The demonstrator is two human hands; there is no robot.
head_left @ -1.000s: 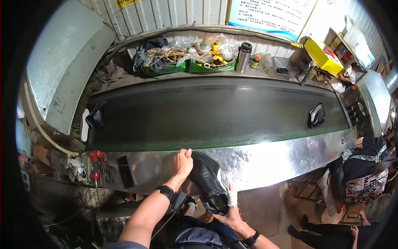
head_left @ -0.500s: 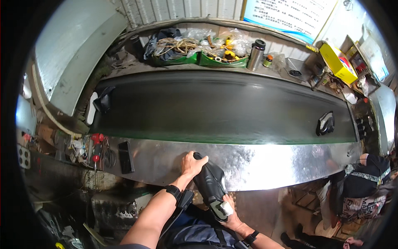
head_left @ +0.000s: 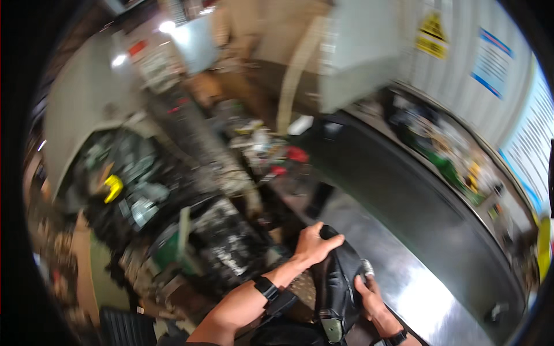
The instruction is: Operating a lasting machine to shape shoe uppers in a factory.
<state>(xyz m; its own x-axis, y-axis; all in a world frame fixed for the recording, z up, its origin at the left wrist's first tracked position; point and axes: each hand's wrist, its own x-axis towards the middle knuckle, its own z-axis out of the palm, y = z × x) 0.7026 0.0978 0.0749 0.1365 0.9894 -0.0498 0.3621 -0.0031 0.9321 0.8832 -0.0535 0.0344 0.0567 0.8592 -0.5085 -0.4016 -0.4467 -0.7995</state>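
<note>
A black leather shoe upper (head_left: 337,271), with a pale green last showing at its near end, is held up in front of my body at the metal table's near edge. My left hand (head_left: 314,247) is closed around the far end of it, thumb across the top. On its right side, my right hand (head_left: 372,297) is closed, with the thumb against or very near the leather. A small white pad (head_left: 367,267) shows at the right fingertips; its kind is hard to make out because of blur.
Beyond the shiny metal table (head_left: 398,271) runs a dark conveyor belt (head_left: 404,184). A blurred phone-like dark slab (head_left: 319,199) and a red tool (head_left: 297,154) lie near the table's left end. To the left stands a bin lined with dark plastic (head_left: 124,167).
The view has swung to the left, bringing the bin and clutter in. My right hand has moved from the shoe's near end up along its right side, the white pad with it.
</note>
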